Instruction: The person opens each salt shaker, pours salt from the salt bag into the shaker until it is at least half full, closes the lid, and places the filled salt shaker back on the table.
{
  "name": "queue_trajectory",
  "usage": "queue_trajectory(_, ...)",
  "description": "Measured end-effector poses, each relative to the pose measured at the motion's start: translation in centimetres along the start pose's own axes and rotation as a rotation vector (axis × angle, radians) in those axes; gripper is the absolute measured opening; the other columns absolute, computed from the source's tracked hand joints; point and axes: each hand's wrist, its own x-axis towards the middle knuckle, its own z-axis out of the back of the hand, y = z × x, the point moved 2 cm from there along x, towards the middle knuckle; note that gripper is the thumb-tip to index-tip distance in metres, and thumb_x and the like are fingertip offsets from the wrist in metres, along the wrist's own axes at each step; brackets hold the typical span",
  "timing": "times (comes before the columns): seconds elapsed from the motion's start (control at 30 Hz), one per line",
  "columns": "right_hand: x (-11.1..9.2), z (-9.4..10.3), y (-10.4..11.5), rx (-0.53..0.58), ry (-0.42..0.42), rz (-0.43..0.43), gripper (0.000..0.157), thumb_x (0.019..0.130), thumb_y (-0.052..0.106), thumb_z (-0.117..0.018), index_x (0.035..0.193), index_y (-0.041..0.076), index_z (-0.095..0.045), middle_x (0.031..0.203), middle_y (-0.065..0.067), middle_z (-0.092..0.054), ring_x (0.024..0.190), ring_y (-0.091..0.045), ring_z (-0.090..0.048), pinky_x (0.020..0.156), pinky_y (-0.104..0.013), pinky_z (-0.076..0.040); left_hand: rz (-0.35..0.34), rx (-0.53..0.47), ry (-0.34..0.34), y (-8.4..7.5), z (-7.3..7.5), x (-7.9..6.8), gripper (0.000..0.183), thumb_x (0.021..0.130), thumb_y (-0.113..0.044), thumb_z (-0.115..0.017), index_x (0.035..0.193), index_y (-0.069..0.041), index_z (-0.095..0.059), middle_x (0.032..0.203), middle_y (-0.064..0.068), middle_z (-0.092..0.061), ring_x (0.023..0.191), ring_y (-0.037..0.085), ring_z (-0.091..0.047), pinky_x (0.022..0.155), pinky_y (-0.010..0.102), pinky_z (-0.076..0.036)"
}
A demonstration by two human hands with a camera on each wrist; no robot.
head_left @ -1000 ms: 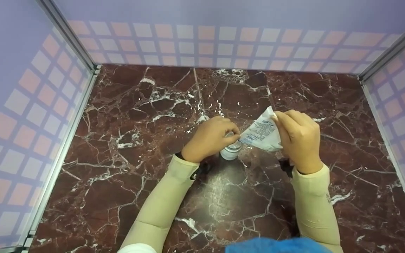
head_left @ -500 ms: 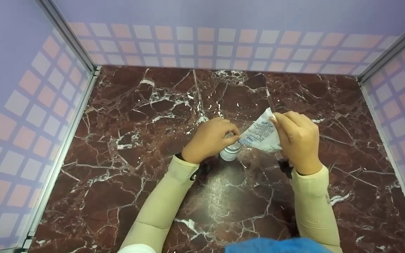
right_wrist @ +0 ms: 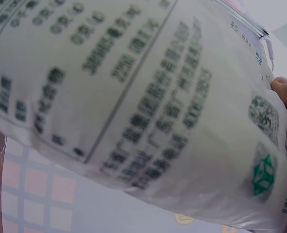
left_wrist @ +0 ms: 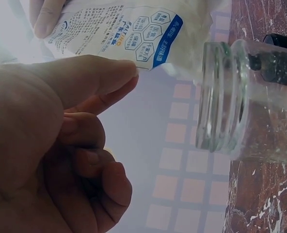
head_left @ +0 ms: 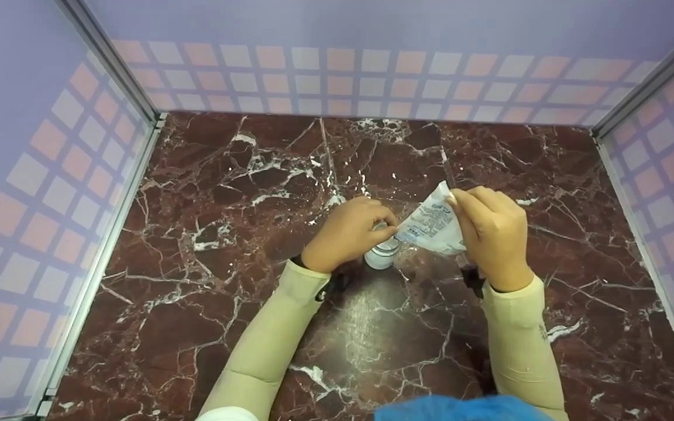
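A printed white plastic salt bag [head_left: 432,225] is held tilted between both hands, its low corner towards a clear glass jar [head_left: 381,257]. My left hand [head_left: 351,231] pinches the bag's edge between thumb and forefinger, above and beside the jar mouth; its other fingers curl loosely in the left wrist view. The raised end of the bag is gripped by my right hand [head_left: 492,237]. Upright on the table, the jar shows its threaded, lidless neck [left_wrist: 221,97] in the left wrist view, close to the bag's corner. Whether salt is falling I cannot tell.
White grains and flakes [head_left: 363,184] lie scattered on the dark red marbled table [head_left: 243,292] beyond the hands. A small black round thing [left_wrist: 278,41] appears behind the jar in the left wrist view. Tiled-pattern panels [head_left: 337,76] enclose the back and both sides.
The right hand and the raised end of the bag have shifted very slightly left and down. Both hands keep hold of the bag, and the jar stays in place.
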Motion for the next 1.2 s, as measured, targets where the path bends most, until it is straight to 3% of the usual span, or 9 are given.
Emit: queue_trajectory(1.2, -0.01, 0.00, 0.30, -0.013, 0.018, 0.019, 0.021, 0.099, 0.019, -0.070, 0.094, -0.001, -0.077, 0.075, -0.011, -0.067, 0.058, -0.032, -0.053, 0.055, -0.043, -0.042, 0.000, -0.009, -0.005, 0.15, 0.00, -0.01, 0.017, 0.098, -0.032, -0.072, 0.102, -0.018, -0.079, 0.094, -0.004, -0.073, 0.087, 0.016, -0.062, 0.080, 0.033, -0.051)
